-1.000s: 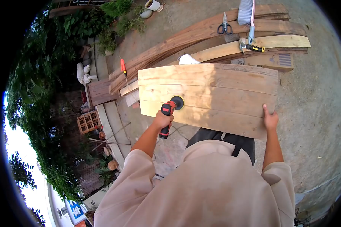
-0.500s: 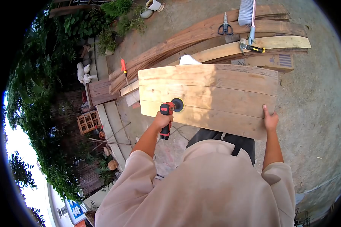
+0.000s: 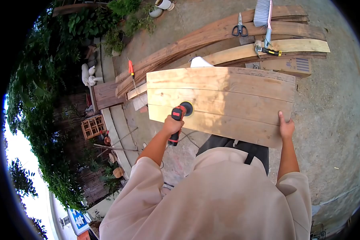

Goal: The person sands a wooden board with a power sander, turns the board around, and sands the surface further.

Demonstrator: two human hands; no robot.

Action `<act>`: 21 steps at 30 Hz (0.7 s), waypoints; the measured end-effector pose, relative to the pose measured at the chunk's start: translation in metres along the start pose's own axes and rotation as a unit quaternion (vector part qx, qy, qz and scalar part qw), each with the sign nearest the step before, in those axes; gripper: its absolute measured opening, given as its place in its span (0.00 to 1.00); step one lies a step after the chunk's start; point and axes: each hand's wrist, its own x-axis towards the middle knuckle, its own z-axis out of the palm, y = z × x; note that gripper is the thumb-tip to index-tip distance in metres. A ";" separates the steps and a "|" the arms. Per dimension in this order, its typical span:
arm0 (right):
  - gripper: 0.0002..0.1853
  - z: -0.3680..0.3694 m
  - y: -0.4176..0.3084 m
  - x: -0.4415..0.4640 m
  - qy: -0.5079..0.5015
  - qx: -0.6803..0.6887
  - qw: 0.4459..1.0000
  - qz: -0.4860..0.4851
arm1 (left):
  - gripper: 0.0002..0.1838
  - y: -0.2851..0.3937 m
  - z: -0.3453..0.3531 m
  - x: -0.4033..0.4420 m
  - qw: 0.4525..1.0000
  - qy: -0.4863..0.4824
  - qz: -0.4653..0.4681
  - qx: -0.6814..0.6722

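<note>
My left hand (image 3: 173, 125) is wrapped round the grip of a red and black cordless disc sander (image 3: 178, 112). Its round black pad (image 3: 186, 109) with a yellow rim rests on the left part of a wooden panel (image 3: 244, 106) made of several joined planks. At the panel's right end, my right hand (image 3: 286, 127) grips the edge, thumb on top and the other fingers hidden beneath. Sunlight falls on the panel's left half, and shade covers the right.
Beyond the panel, long planks (image 3: 216, 31) lie on the concrete with scissors (image 3: 240, 27), a brush (image 3: 263, 16) and a hammer (image 3: 267, 50) on them. A cardboard box (image 3: 294, 66) sits beside them. An orange-handled tool (image 3: 131, 69) stands at the left.
The sander has tilted a little and its pad has slid slightly up and left across the panel. My right hand keeps the same hold on the edge.
</note>
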 end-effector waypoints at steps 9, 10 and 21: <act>0.45 -0.002 -0.005 -0.002 0.005 0.007 1.000 0.000 | 0.06 0.025 0.023 -0.017 0.999 -0.043 0.032 0.008; 0.44 -0.002 -0.004 -0.001 0.008 0.006 1.000 -0.001 | 0.06 0.025 0.021 -0.016 0.999 -0.030 0.031 0.007; 0.47 0.010 0.028 0.020 -0.014 0.007 1.000 -0.003 | 0.07 0.008 0.008 -0.003 0.998 -0.024 0.047 0.041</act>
